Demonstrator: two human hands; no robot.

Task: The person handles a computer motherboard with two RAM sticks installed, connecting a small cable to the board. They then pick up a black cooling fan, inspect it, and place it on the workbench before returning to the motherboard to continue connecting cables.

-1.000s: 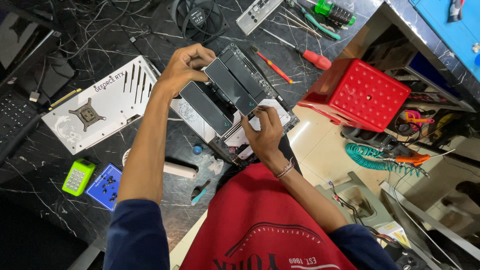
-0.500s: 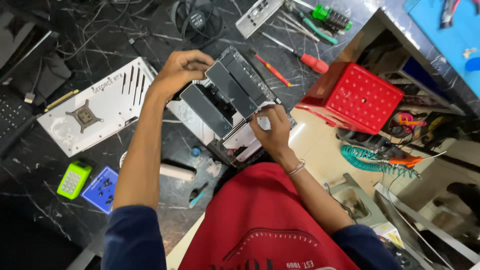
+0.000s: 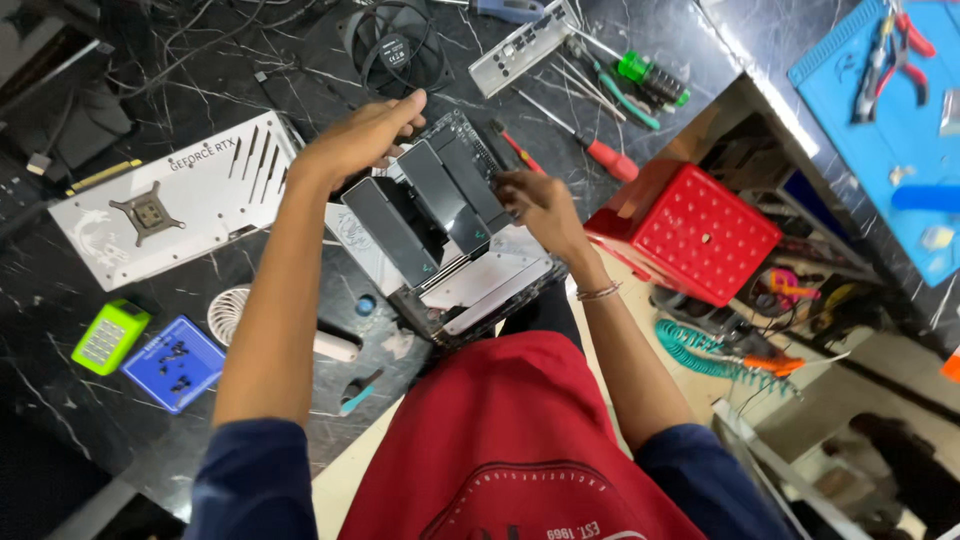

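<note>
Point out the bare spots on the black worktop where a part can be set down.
Bare marble shows in front of the white shroud, between it and the green box; another strip runs left of the blue tray. The top edge, around the fan and screwdrivers, is crowded with cables and tools.

head-worn view, steeply down, close over workbench (image 3: 620,60)

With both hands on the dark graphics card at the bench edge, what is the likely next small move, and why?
Probably steady it and slide it further onto the black table. The left hand grips the far end of the graphics card, the right hand its right side, and the near end hangs past the table edge, over the lap.
</note>
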